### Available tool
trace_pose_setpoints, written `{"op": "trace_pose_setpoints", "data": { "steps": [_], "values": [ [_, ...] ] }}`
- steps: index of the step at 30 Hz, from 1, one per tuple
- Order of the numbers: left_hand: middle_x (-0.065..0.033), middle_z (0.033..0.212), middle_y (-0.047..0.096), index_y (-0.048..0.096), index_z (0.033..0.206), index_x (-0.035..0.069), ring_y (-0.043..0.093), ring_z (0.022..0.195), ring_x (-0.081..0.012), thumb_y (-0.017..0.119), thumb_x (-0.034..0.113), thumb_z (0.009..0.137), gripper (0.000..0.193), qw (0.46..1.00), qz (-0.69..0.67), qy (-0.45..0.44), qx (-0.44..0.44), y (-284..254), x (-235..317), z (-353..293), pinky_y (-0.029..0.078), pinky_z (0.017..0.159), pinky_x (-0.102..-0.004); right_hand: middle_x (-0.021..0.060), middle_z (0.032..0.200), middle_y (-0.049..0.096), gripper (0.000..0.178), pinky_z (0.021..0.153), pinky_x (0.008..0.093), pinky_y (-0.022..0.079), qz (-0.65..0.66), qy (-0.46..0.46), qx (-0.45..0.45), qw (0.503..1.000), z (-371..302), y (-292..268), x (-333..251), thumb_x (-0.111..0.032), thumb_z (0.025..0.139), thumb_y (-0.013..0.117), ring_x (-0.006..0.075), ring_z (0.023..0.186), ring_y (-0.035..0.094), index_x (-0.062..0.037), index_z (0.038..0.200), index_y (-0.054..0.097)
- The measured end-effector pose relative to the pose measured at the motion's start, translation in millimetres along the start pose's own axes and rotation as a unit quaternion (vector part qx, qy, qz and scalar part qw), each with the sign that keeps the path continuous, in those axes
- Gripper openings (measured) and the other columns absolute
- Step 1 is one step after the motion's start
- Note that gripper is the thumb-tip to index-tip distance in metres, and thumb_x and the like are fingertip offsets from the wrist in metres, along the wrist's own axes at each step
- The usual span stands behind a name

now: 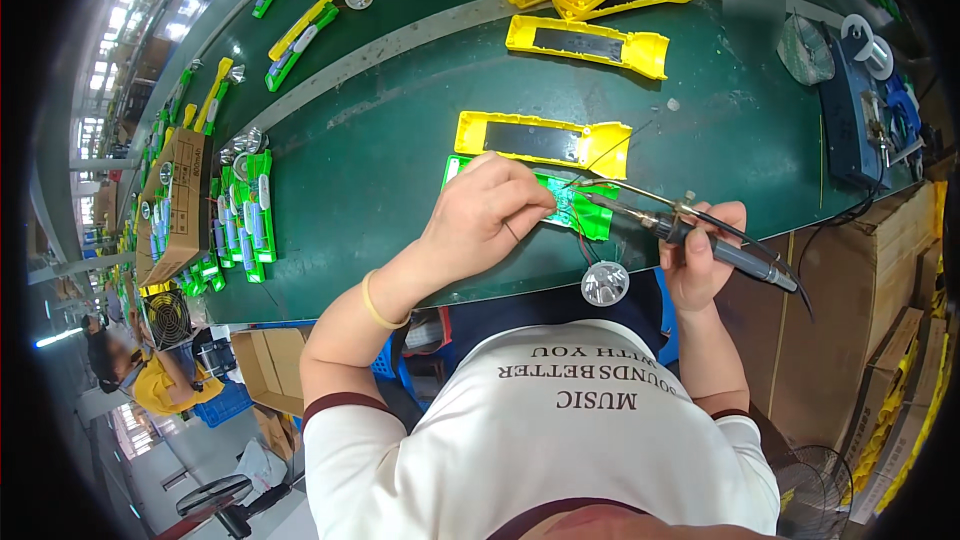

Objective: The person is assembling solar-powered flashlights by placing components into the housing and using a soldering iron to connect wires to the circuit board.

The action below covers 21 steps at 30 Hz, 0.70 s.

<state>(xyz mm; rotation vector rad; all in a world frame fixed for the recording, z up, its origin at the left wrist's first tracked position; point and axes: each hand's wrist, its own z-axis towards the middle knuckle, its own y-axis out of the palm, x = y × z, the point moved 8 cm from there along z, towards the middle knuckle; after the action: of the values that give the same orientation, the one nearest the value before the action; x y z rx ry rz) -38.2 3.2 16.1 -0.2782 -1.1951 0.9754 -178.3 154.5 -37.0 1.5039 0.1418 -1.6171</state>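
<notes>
Holds in the right hand a grey soldering iron, with the tip directed at the circuit board in a green casing. Places the left hand over the same casing, with fingertips brought together near this tip. Has just below the casing a round silver reflector, with thin wires running from the board toward it. Has just beyond the casing a yellow casing, with dark panel inside. Shows at far right a blue machine, and at left, beside a cardboard box, many green units in a group.
</notes>
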Motion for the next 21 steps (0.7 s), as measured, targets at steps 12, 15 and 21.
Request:
{"op": "trace_pose_setpoints", "data": {
  "steps": [12, 15, 21],
  "values": [
    [-0.0090, 0.082, 0.049, 0.063, 0.076, 0.003, 0.054, 0.071, -0.0229, 0.067, 0.002, 0.068, 0.009, 0.992, 0.093, -0.065, -0.057, 2.7, 1.7, 5.2, 0.047, 0.061, -0.0325, 0.0086, 0.076, 0.050, 0.029, 0.039, 0.0195, 0.036, -0.131, -0.026, -0.081, 0.988, -5.5, -0.7, 6.7, -0.014, 0.082, 0.061, 0.0071, 0.047, 0.041, -0.0064, 0.087, 0.033],
    [-0.0092, 0.082, 0.049, 0.062, 0.076, 0.003, 0.054, 0.072, -0.0231, 0.067, 0.002, 0.069, 0.009, 0.992, 0.088, -0.064, -0.055, 2.1, 3.6, 4.7, 0.047, 0.061, -0.0330, 0.0086, 0.076, 0.050, 0.028, 0.040, 0.0194, 0.036, -0.126, -0.017, -0.086, 0.988, -5.0, -0.2, 7.7, -0.013, 0.082, 0.060, 0.0070, 0.048, 0.041, -0.0063, 0.087, 0.033],
    [-0.0067, 0.079, 0.048, 0.063, 0.075, 0.006, 0.052, 0.070, -0.0200, 0.069, 0.001, 0.066, 0.012, 0.991, 0.100, -0.070, -0.058, 1.6, 7.5, 9.5, 0.045, 0.060, -0.0297, 0.0078, 0.075, 0.051, 0.028, 0.056, 0.0223, 0.038, -0.093, 0.026, -0.076, 0.992, -4.4, -0.7, 9.5, -0.007, 0.079, 0.061, 0.0080, 0.063, 0.043, -0.0046, 0.088, 0.034]
  ]
}}
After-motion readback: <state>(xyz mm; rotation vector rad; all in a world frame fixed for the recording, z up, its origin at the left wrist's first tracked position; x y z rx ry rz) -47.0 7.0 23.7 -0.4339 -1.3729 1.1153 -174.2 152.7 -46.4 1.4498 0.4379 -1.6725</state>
